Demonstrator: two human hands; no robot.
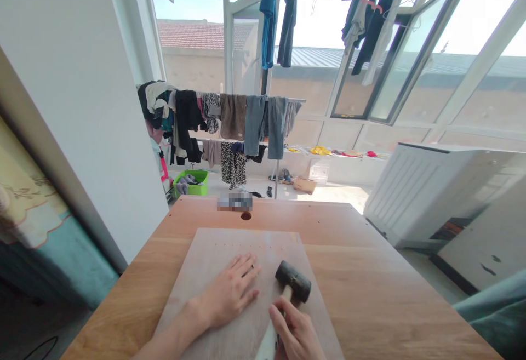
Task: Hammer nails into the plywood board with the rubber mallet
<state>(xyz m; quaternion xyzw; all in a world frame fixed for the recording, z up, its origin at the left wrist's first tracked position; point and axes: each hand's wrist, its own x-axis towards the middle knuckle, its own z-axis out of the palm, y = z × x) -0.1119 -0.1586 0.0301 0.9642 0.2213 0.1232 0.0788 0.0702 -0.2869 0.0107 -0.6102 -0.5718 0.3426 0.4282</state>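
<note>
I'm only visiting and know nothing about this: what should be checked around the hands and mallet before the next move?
1. Grip: the right hand has its fingers around the handle of the black-headed mallet. Ok.
2. Left hand clear of the mallet head: it lies palm down, apart from it. Ok.
3. Board supported: its visible part lies flat on the wooden tabletop. Ok.
4. Mallet head resting or lifted: one view does not settle it. Cannot tell.
5. Row of dark dots near the board's far edge, holes or nail heads: too small. Cannot tell.
</note>
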